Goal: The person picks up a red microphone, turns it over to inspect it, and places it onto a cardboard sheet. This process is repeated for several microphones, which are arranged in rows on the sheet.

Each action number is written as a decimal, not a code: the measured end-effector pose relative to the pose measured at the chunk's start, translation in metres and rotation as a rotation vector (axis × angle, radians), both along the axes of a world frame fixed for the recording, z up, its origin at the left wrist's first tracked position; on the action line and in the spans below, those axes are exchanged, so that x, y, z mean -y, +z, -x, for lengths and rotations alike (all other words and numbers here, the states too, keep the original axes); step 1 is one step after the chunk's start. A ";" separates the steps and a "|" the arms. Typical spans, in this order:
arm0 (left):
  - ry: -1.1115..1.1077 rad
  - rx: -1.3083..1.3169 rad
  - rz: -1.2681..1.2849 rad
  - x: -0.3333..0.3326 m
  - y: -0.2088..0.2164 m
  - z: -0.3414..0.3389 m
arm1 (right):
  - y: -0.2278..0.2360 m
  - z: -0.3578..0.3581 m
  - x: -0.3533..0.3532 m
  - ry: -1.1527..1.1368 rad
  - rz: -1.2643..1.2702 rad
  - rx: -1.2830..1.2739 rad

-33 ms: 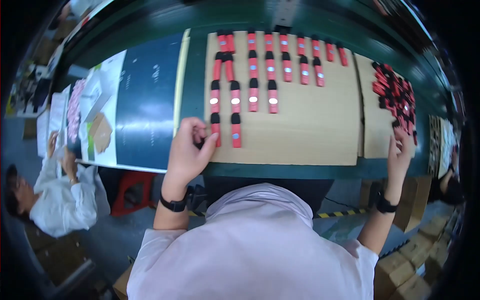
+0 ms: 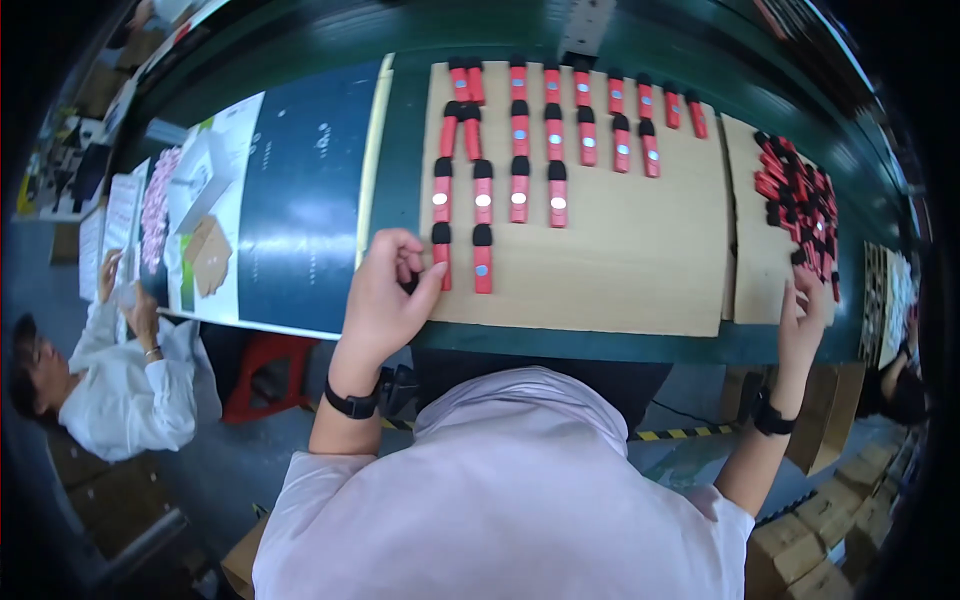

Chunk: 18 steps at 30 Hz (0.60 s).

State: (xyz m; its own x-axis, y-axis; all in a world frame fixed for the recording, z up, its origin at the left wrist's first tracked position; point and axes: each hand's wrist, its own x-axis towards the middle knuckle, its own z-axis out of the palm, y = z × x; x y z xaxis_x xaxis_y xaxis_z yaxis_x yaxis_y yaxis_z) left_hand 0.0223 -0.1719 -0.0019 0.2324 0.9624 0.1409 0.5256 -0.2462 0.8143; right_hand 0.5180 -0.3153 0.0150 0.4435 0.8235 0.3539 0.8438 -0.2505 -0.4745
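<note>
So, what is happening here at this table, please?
A person in a pale shirt leans over a brown cardboard sheet where small red pieces with black caps lie in rows. The left hand rests at the lowest piece of the left column, fingers curled beside it. The right hand reaches to a loose pile of the same pieces at the right.

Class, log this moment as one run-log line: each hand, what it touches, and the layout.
left hand: on red-black piece | right hand: at loose pile | rows on cardboard sheet
</note>
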 end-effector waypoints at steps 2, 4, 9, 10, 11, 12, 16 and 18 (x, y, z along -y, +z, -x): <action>-0.014 -0.021 0.010 0.002 0.001 -0.001 | -0.003 0.002 -0.003 0.007 0.052 0.002; -0.014 -0.038 0.015 0.005 0.003 0.002 | -0.011 0.004 -0.013 0.044 0.041 -0.017; -0.022 -0.061 -0.013 0.002 0.005 -0.003 | -0.018 0.004 -0.008 0.040 0.022 0.021; -0.006 -0.054 -0.004 0.003 0.005 -0.002 | -0.018 0.003 -0.006 0.032 0.022 0.050; -0.003 -0.038 0.006 0.002 0.004 -0.004 | -0.018 0.000 -0.003 -0.002 0.027 0.063; -0.004 -0.021 0.000 0.001 0.006 -0.006 | -0.017 -0.005 -0.001 -0.026 0.024 -0.002; 0.028 -0.007 -0.040 0.004 0.001 0.004 | -0.021 -0.031 -0.006 -0.110 -0.007 -0.027; -0.003 0.021 -0.043 0.004 0.002 0.004 | -0.019 -0.054 0.000 -0.201 -0.007 -0.010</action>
State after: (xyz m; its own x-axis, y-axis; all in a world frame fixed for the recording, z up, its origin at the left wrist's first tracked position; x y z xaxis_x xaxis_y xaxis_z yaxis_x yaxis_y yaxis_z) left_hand 0.0187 -0.1756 -0.0001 0.2315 0.9547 0.1868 0.5081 -0.2825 0.8137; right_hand 0.5718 -0.3154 -0.0044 0.6018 0.7159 0.3542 0.7728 -0.4099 -0.4845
